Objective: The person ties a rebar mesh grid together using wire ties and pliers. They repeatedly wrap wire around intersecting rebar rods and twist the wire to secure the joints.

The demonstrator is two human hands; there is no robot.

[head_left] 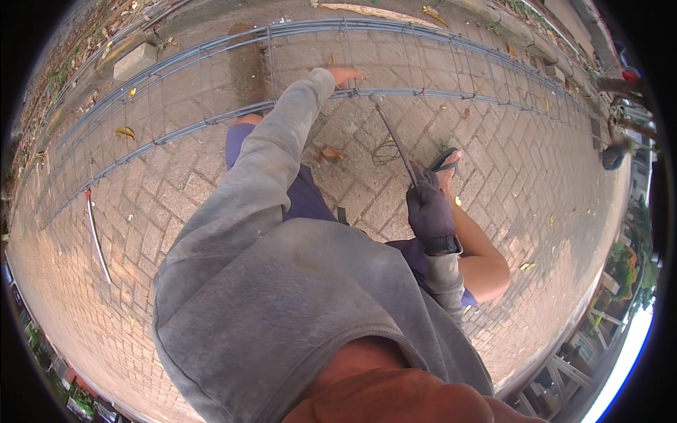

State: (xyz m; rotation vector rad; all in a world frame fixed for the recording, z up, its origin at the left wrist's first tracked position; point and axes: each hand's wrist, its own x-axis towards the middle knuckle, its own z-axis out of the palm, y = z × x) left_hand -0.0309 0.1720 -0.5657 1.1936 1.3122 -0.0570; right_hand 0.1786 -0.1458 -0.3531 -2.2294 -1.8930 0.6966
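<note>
A long rebar cage point(233, 113) of grey bars and thin square stirrups lies across the paving ahead of me. My bare left hand point(345, 75) reaches out to its near bars, the fingers around a stirrup at a crossing; the fingertips are partly hidden. My right hand point(431, 211), in a dark glove, is closed around the lower end of a long thin dark metal tool point(396, 137). The tool slants up and left, its small head at the near bar just right of my left hand. A loop of thin wire point(386, 151) lies on the ground beside the tool.
A silver curved bar with a red end point(97, 236) lies on the paving at left. Behind the cage are a pale block point(135, 62) and a kerb point(486, 15) with dry leaves. My sandalled foot point(449, 166) stands right of the tool.
</note>
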